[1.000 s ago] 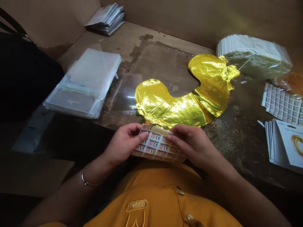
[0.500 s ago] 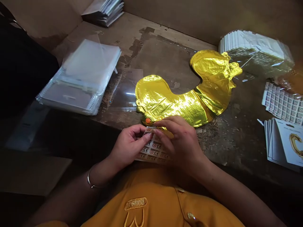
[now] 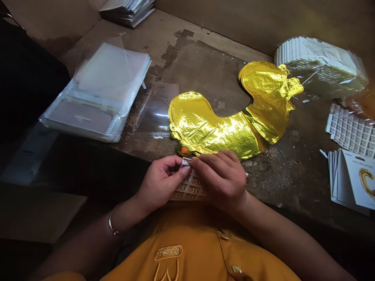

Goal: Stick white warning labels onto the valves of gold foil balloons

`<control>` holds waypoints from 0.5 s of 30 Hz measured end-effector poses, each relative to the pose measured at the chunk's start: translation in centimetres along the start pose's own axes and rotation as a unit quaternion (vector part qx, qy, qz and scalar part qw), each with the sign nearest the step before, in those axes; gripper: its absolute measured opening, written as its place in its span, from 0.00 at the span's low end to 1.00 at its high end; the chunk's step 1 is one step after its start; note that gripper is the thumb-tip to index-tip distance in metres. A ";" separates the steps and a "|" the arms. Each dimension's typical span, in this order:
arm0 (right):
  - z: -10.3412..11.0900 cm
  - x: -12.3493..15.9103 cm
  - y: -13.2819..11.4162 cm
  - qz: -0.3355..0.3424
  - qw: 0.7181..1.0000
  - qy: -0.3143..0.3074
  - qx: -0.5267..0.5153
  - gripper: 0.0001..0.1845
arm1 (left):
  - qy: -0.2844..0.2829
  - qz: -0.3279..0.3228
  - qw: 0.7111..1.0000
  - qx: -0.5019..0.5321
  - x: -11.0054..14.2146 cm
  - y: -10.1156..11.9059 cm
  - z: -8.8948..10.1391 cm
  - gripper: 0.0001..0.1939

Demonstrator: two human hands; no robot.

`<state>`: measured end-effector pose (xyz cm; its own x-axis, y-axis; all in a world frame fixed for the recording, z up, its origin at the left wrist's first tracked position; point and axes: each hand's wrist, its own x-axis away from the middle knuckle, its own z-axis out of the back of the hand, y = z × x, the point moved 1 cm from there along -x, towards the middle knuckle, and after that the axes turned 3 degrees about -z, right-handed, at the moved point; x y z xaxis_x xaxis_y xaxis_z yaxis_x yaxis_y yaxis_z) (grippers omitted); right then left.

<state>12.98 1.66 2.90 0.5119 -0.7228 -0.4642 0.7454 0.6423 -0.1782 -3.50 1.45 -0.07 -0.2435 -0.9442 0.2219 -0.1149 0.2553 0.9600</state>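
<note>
In the head view my left hand [image 3: 162,179] pinches a sheet of CE-marked stickers [image 3: 187,191] between thumb and fingers, near my waist at the table's front edge. My right hand [image 3: 222,177] is closed over the same sheet, its thumb and forefinger pinching a sticker [image 3: 186,160] at the sheet's top corner. Its palm hides much of the sheet's right side. Just beyond both hands lie flat gold foil balloons [image 3: 222,134], curved and apparently stacked. A small orange dot [image 3: 184,150] shows at their near left end.
Clear plastic bags [image 3: 99,89] are stacked on the left, with one clear sleeve [image 3: 161,111] beside them. A wrapped pack of white cards [image 3: 322,64] stands at the back right. More sticker sheets [image 3: 351,128] and folded balloon cards [image 3: 357,175] lie right. Silvery packets [image 3: 129,11] sit at the back left.
My right hand has moved left across the sticker sheet to its top corner and closed into a pinch there. The corner now lifts slightly. My left hand keeps its hold.
</note>
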 end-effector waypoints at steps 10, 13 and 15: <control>0.4 -0.7 0.3 0.061 0.998 0.024 0.018 0.08 | 0.002 0.014 0.999 0.045 0.0 -0.1 0.0 0.08; 0.2 -0.8 0.5 0.085 0.995 0.039 0.038 0.06 | 0.000 0.034 0.996 0.080 0.0 -0.3 0.0 0.08; 0.0 -0.6 0.3 0.089 0.994 0.030 0.047 0.06 | 0.002 0.050 0.994 0.097 -0.1 -0.3 0.0 0.09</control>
<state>12.88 2.32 3.15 0.6156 -0.5810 -0.5324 0.6827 0.7307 -0.0081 -3.41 1.46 -0.42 -0.2602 -0.9124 0.3159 -0.2746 0.3836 0.8817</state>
